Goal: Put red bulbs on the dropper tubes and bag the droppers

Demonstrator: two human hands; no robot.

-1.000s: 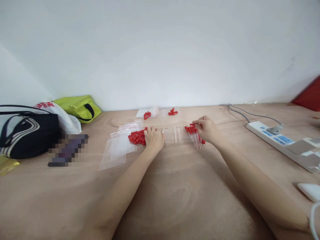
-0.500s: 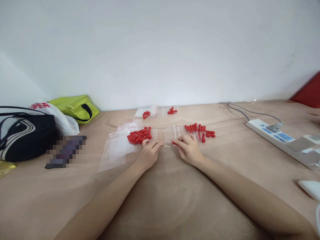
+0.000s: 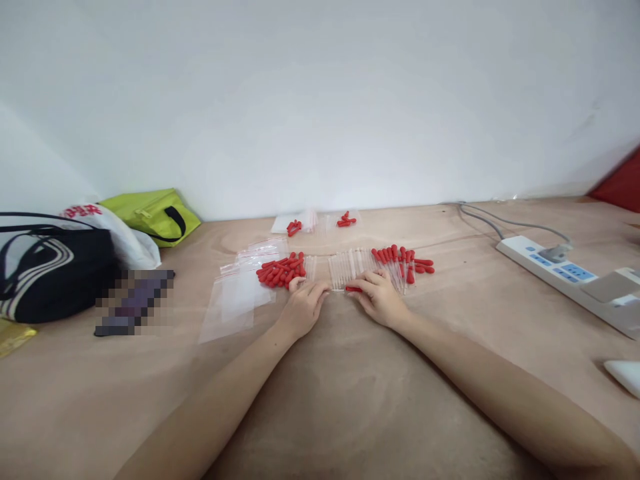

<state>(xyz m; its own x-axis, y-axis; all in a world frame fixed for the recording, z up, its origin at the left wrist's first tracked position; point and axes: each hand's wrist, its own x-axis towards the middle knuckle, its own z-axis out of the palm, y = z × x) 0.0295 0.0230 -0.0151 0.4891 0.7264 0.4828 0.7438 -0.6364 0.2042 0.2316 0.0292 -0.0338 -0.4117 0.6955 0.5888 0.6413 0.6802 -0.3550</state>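
Note:
My left hand [image 3: 304, 304] and my right hand [image 3: 380, 299] meet near the middle of the wooden table [image 3: 350, 400], fingers pinched together. Between their fingertips lies a thin clear tube with a red cap [image 3: 353, 289]; the right fingers pinch its red end, and the left fingers seem to hold the clear end. Just behind lie a row of clear tubes [image 3: 347, 268], a pile of loose red caps [image 3: 281, 271] on the left, and capped droppers [image 3: 406, 261] on the right.
Clear zip bags [image 3: 236, 297] lie left of the caps. Two small filled bags [image 3: 320, 223] sit by the wall. A black bag [image 3: 47, 270], white bag and green pouch [image 3: 153, 213] crowd the left. A power strip [image 3: 570, 277] with cable lies at the right.
A second ago the hands were apart, the right one on the capped droppers, the left one on the caps. Both drew back toward me and met at one tube.

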